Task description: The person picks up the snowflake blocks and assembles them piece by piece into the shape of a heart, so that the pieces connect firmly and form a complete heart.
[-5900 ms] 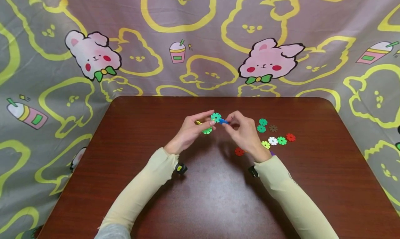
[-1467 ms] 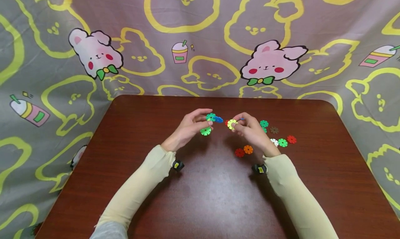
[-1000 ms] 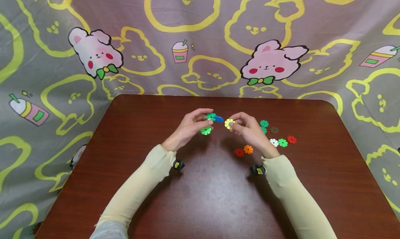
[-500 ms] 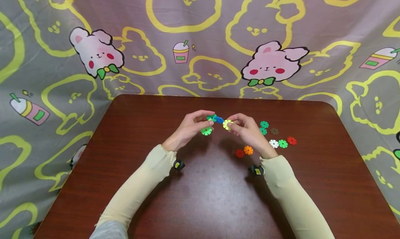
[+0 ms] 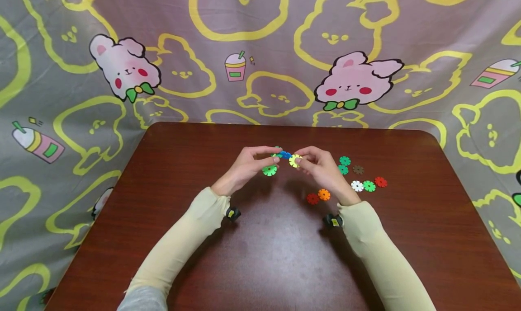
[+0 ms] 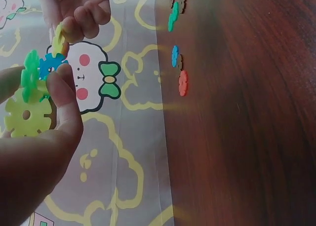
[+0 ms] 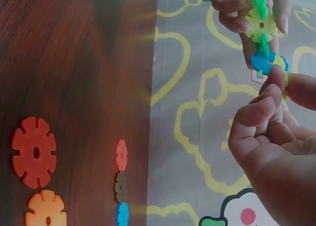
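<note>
In the head view my left hand (image 5: 245, 166) pinches a chain of notched plastic discs between thumb and fingers, above the table. The chain has a green disc (image 5: 269, 170) hanging low, a yellow disc (image 6: 27, 114), an upright teal-green disc (image 6: 30, 76) and a blue disc (image 5: 286, 155) at its right end. Thumb and forefinger of my right hand (image 5: 321, 166) pinch another yellow disc (image 5: 294, 161) edge-on to the blue one. In the right wrist view the yellow disc's rim overlaps the blue disc (image 7: 261, 63); how deeply their slots are joined I cannot tell.
Loose discs lie right of my hands: teal (image 5: 345, 160), brown (image 5: 358, 170), white (image 5: 357, 186), green (image 5: 369, 186) and red (image 5: 381, 181). An orange disc (image 5: 324, 194) and another red disc (image 5: 312, 199) lie nearer. A patterned cloth (image 5: 281, 53) surrounds the brown table (image 5: 260, 256).
Earlier my right hand held the blue disc at the teal one. It then took a yellow disc and moved left, bringing it from apart to contact with the blue disc. The left hand stays nearly still.
</note>
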Demonstrator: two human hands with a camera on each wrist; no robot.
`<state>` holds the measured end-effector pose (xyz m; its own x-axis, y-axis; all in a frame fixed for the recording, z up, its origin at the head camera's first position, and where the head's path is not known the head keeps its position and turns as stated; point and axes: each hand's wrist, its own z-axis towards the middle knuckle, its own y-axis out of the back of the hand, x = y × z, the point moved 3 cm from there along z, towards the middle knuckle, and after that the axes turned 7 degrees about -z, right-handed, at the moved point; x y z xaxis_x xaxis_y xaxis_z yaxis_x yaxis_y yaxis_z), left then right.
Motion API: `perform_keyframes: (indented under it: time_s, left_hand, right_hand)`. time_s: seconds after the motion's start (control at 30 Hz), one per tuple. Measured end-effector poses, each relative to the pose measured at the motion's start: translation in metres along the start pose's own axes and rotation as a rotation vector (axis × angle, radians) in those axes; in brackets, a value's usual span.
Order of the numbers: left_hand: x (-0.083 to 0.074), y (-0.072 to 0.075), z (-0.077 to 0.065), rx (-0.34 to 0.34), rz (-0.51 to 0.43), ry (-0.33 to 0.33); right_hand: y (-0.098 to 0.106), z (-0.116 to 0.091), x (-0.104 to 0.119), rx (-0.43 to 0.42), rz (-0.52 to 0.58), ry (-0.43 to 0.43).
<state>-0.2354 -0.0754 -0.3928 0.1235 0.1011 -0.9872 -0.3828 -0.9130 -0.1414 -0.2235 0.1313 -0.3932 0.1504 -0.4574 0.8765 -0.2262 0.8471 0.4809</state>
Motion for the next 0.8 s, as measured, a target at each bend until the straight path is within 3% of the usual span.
perform_keyframes:
  time_s: [0.8]
  left_hand:
    - [-0.0019, -0.0019, -0.0008, 0.017, 0.155, 0.014]
  right_hand:
    - [-0.0062, -0.0004, -0.0059, -0.067, 0.089, 0.006]
